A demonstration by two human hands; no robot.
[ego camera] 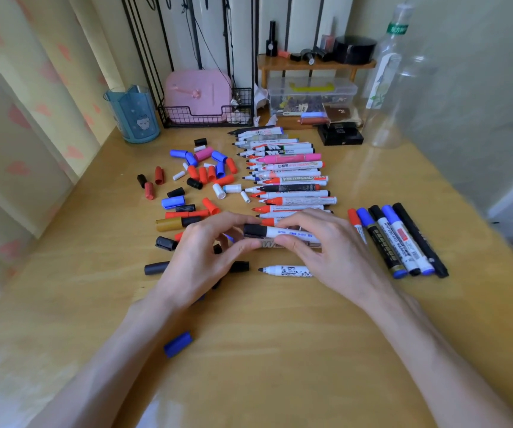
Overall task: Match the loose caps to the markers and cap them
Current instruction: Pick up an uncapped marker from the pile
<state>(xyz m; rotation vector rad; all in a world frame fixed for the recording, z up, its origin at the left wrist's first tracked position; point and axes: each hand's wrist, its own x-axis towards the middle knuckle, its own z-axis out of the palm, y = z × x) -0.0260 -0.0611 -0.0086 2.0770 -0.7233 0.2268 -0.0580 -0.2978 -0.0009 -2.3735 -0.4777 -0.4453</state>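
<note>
Nearest: a lone blue cap (177, 344) lies on the wooden table (279, 366), beside the left forearm.
Single marker: an open white marker (286, 270) lies just in front of the hands, tip pointing left.
Left hand: the left hand (202, 251) has curled fingers, with thumb and fingertips pinching the black cap (255, 230).
Right hand: the right hand (335, 251) curls its thumb and fingers round the barrel of the held marker (292, 236).
Cap fit: the black cap sits on the held marker's left end; it looks pushed on, though fingers partly hide the joint.
Right side: five capped markers (397, 239) lie side by side.
Middle: a row of uncapped markers (289, 177) lies with tips pointing left, and loose caps (199, 174) are scattered to its left.
Far: a blue cup (133, 114), a wire basket (205, 115) and a clear bottle (388, 81).
</note>
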